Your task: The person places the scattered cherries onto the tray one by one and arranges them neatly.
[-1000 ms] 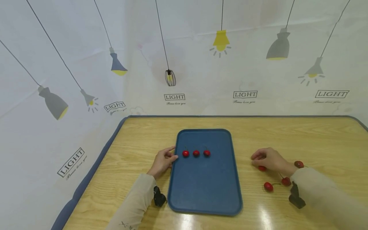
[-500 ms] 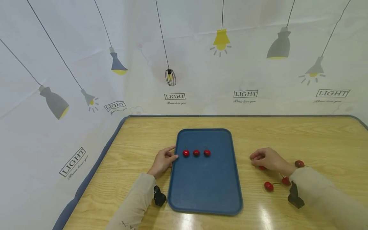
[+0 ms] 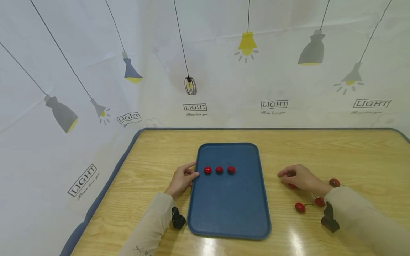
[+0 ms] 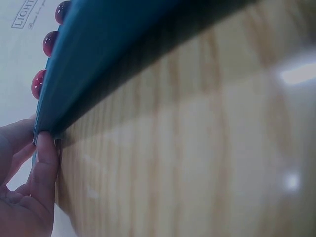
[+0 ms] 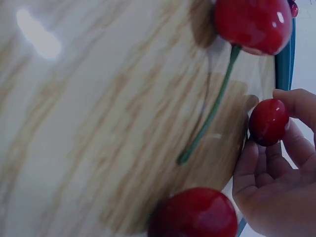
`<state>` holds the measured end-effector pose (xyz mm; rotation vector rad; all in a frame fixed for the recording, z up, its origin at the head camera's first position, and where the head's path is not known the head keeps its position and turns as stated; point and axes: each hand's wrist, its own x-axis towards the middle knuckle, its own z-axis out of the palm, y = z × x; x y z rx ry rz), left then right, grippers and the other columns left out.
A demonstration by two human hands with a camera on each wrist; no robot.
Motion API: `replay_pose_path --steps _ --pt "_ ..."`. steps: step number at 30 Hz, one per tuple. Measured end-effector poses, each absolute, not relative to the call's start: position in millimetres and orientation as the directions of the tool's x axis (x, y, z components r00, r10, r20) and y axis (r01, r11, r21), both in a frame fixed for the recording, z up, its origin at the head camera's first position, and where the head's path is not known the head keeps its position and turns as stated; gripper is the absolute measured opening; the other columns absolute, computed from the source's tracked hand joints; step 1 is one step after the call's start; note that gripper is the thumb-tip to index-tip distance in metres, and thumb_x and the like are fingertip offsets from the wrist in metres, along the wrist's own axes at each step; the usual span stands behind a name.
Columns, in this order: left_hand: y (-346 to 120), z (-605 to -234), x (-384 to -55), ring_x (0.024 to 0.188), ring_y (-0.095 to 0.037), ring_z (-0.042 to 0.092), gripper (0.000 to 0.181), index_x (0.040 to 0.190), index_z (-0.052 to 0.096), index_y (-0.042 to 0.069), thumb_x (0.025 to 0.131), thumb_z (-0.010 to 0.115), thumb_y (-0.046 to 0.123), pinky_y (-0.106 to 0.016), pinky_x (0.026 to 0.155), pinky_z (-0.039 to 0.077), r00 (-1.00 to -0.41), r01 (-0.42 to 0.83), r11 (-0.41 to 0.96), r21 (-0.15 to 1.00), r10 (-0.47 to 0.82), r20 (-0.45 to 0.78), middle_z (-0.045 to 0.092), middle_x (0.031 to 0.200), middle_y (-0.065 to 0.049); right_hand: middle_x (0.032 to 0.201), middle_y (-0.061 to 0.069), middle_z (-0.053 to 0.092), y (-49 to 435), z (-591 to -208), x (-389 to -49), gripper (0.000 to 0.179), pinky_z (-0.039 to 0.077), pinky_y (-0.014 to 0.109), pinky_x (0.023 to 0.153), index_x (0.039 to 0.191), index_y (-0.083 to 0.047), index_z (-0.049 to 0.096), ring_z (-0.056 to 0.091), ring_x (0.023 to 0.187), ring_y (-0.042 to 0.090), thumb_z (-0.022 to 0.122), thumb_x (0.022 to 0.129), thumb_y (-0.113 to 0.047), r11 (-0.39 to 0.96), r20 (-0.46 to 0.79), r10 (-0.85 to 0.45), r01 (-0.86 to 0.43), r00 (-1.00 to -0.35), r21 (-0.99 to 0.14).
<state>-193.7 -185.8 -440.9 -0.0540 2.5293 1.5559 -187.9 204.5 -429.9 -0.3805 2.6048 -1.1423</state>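
Boxed signs [image 3: 195, 107] on the wall [image 3: 221, 64] read "LIGHT"; the script beneath is blurred. The left hand [image 3: 180, 179] pinches the blue tray [image 3: 230, 206] at its left edge. Right of it, the right hand's [image 3: 302, 177] fingers narrow around a glossy red cherry [image 5: 269, 122]. Three tray cherries [image 3: 219, 170] form a row; three loose cherries [image 3: 300, 207] lie on the tabletop [image 3: 153, 160], one showing a green stem [image 5: 212, 111].

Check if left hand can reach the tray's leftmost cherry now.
Probably yes: the left hand pinches the tray near the leftmost cherry, only the rim between, though it would need to let go first.
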Motion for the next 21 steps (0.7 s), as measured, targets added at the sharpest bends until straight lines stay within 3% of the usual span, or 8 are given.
replay_pose_path --steps 7,21 --pt "-185.6 -441.1 -193.9 0.056 -0.012 0.048 0.046 0.129 0.048 0.010 0.084 0.060 0.009 -0.026 0.051 0.048 -0.984 -0.126 0.455 0.881 0.056 -0.170 0.054 0.086 -0.009 0.094 0.010 0.061 203.8 -429.0 -187.0 0.022 0.045 0.029 0.070 0.100 0.002 0.064 0.053 0.084 0.018 0.059 0.085 -0.013 0.642 -0.136 -0.325 -0.113 -0.936 -0.758" --pt "-185.9 -442.4 -195.1 0.058 -0.013 0.050 0.046 0.129 0.048 0.010 0.084 0.060 0.009 -0.027 0.052 0.049 -0.984 -0.123 0.461 0.879 0.060 -0.169 0.055 0.087 -0.010 0.091 0.007 0.061 201.3 -425.2 -190.9 0.021 0.046 0.028 0.068 0.098 0.000 0.064 0.053 0.082 0.019 0.060 0.085 -0.016 0.611 -0.102 -0.316 -0.120 -0.943 -0.783"
